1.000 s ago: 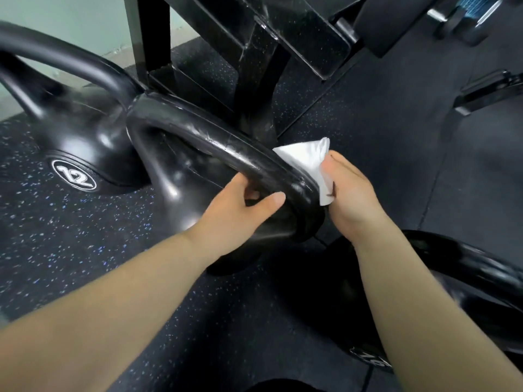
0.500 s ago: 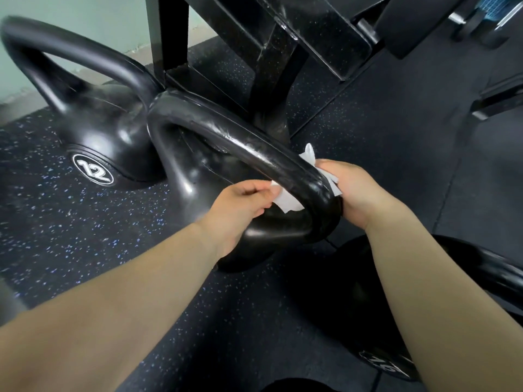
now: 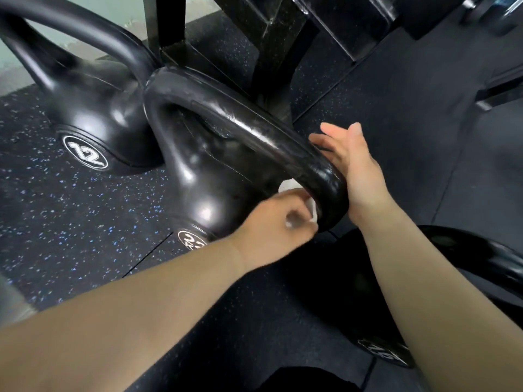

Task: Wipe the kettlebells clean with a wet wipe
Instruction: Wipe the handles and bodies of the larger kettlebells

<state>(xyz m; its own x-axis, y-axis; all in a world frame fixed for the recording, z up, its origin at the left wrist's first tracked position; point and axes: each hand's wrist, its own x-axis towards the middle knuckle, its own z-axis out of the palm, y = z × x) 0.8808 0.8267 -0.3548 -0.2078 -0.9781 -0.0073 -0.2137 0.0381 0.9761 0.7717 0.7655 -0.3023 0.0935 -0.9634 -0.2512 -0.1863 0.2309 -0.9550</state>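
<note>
A large black kettlebell (image 3: 209, 176) stands on the rubber floor, its thick handle (image 3: 254, 131) arching toward me. My left hand (image 3: 280, 222) is under the near end of the handle and pinches a crumpled white wet wipe (image 3: 288, 186), mostly hidden by my fingers and the handle. My right hand (image 3: 353, 165) lies against the outer side of the handle's near end, fingers straight, holding nothing. A second black kettlebell marked 12 (image 3: 85, 108) stands behind on the left. Part of a third kettlebell (image 3: 481, 267) shows at the lower right.
A black metal rack frame (image 3: 271, 52) rises just behind the kettlebells. Speckled black rubber flooring (image 3: 70, 222) spreads to the left, plain dark mats (image 3: 410, 108) to the right. A pale wall (image 3: 85, 35) shows at the top left.
The wipe passed from my right hand to my left hand under the handle. My right hand let go and straightened its fingers. My left hand moved down toward the handle's near end.
</note>
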